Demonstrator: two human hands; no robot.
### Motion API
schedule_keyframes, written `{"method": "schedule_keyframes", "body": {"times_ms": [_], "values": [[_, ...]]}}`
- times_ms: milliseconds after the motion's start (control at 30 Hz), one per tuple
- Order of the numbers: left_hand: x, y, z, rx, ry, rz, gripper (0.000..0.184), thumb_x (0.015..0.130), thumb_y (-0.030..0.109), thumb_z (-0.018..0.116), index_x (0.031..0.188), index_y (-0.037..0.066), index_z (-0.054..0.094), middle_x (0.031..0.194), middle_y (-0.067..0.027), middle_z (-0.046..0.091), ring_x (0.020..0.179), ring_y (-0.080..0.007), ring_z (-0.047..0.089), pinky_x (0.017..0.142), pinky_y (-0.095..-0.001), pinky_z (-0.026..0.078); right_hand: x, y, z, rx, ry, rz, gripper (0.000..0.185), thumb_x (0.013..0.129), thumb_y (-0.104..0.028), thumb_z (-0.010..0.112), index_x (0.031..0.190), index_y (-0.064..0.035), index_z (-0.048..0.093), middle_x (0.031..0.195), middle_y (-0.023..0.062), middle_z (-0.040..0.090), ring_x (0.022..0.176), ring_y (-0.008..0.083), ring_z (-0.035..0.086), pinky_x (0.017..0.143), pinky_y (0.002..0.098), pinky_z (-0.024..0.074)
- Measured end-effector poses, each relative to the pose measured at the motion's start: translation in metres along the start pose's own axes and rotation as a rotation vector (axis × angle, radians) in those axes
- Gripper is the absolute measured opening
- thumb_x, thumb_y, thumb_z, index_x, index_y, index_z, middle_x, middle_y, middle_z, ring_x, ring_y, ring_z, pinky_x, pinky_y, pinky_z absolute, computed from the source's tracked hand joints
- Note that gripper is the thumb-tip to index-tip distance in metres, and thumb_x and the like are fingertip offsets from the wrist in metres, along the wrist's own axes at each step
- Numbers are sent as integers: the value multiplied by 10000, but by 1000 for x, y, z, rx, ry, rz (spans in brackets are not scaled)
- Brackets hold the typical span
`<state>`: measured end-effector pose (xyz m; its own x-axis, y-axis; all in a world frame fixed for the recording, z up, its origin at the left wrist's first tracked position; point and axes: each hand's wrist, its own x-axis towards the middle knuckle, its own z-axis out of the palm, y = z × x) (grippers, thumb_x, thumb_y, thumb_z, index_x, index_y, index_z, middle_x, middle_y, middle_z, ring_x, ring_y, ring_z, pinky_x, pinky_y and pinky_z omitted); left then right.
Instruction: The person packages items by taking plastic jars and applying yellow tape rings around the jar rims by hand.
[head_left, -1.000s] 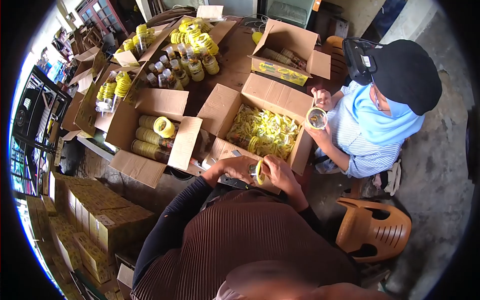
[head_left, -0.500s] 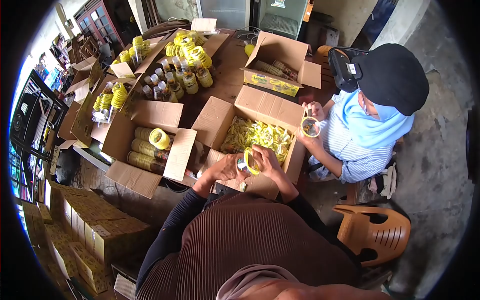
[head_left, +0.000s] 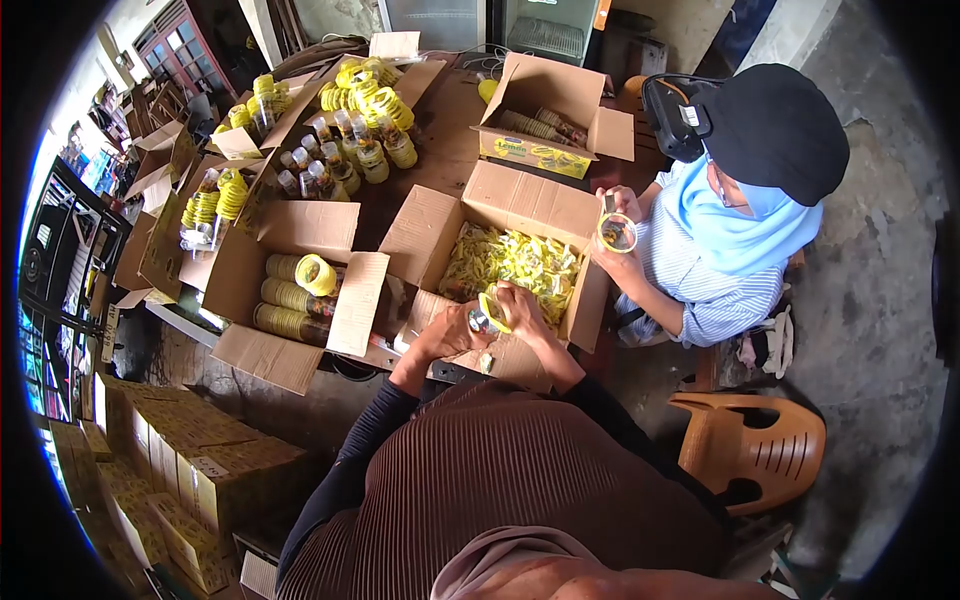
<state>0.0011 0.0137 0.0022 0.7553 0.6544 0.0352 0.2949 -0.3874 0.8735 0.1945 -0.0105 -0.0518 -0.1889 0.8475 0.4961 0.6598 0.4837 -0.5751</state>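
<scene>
My left hand (head_left: 448,334) is closed around a clear plastic cup (head_left: 480,320) with a yellow rim, in front of my body. On the cup's right side, the fingers of my right hand (head_left: 520,308) are closed on the yellow rim (head_left: 494,312). The cup is tilted, and its contents are too small to tell. Just beyond my hands stands an open carton (head_left: 535,202) holding many small yellow wrapped packets (head_left: 510,262). One small packet (head_left: 486,362) lies on the carton's near flap (head_left: 515,358).
A co-worker (head_left: 720,190) on the right holds a similar cup (head_left: 617,233). Stacked rimmed cups fill an open carton (head_left: 230,285) at left. Filled cups (head_left: 345,160) stand farther back, near another carton (head_left: 545,85). An orange chair (head_left: 750,450) is at right, closed cartons (head_left: 200,450) at lower left.
Over the last second the view has shifted. The cup in my hands has turned and moved left over the flap. Both hands keep hold of it.
</scene>
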Motion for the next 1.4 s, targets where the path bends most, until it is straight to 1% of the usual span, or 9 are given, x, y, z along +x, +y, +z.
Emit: {"method": "schedule_keyframes", "body": {"times_ms": [200, 367, 500, 767, 933, 1033, 1267, 1333, 1400], "values": [[-17, 19, -3, 51, 24, 41, 552, 735, 336, 795, 1138, 26, 580, 842, -152, 682, 757, -278, 673, 719, -368, 520, 3, -31, -23, 336, -97, 378, 230, 892, -200, 599, 847, 2, 499, 726, 178, 521, 653, 369, 547, 607, 449, 431], [-25, 5, -17, -132, -235, 39, 753, 717, 453, 824, 1241, -7, 537, 1096, -161, 647, 1042, -265, 608, 888, -375, 470, 6, -61, -49, 122, -217, 262, 188, 913, -177, 568, 870, -8, 497, 771, 192, 572, 731, 395, 592, 622, 453, 445], [-10, 2, -32, -182, -536, -44, 792, 690, 402, 857, 1270, -15, 515, 1137, -131, 634, 1052, -231, 589, 937, -368, 451, 13, -82, -62, 3, -274, 106, 146, 876, -157, 600, 863, -42, 511, 815, 135, 578, 768, 353, 614, 661, 443, 491], [-1, 15, -16, -365, -470, -171, 534, 724, 273, 809, 1136, 4, 602, 992, -77, 668, 932, -175, 614, 846, -324, 486, 21, -90, -85, 34, -330, 82, 206, 876, -197, 621, 873, -36, 492, 819, 138, 575, 788, 353, 615, 668, 452, 487], [2, 17, -7, -452, -555, -163, 576, 715, 297, 805, 1152, -1, 576, 999, -94, 679, 918, -193, 630, 836, -308, 488, 9, -74, -83, 18, -359, 86, 192, 875, -192, 601, 876, -33, 492, 814, 145, 590, 782, 365, 616, 663, 461, 481], [-1, 48, -8, -130, -381, -209, 688, 660, 356, 838, 1139, -44, 549, 974, -118, 683, 956, -234, 642, 866, -353, 485, 5, -71, -80, 30, -336, 96, 187, 865, -186, 607, 888, -34, 501, 800, 155, 591, 773, 381, 610, 658, 470, 471], [7, 19, 9, 208, -284, -59, 628, 688, 362, 792, 1135, -11, 557, 1005, -173, 659, 928, -296, 653, 816, -386, 498, -7, -58, -49, -50, -153, 303, 178, 862, -201, 611, 852, -53, 513, 764, 163, 602, 753, 386, 611, 647, 472, 461], [0, 30, 9, 101, -348, -44, 624, 680, 346, 801, 1133, -7, 556, 1004, -175, 657, 929, -300, 651, 818, -388, 501, -24, -20, -24, -56, -8, 314, 182, 868, -226, 605, 865, -56, 540, 738, 170, 604, 702, 377, 612, 608, 470, 459], [-8, 40, 7, -113, -461, -9, 620, 663, 315, 820, 1128, 1, 555, 1002, -177, 653, 933, -310, 647, 821, -392, 506, -37, 21, -45, -32, 70, 682, 180, 864, -213, 614, 867, -45, 550, 743, 177, 614, 676, 353, 621, 583, 455, 459]]}}
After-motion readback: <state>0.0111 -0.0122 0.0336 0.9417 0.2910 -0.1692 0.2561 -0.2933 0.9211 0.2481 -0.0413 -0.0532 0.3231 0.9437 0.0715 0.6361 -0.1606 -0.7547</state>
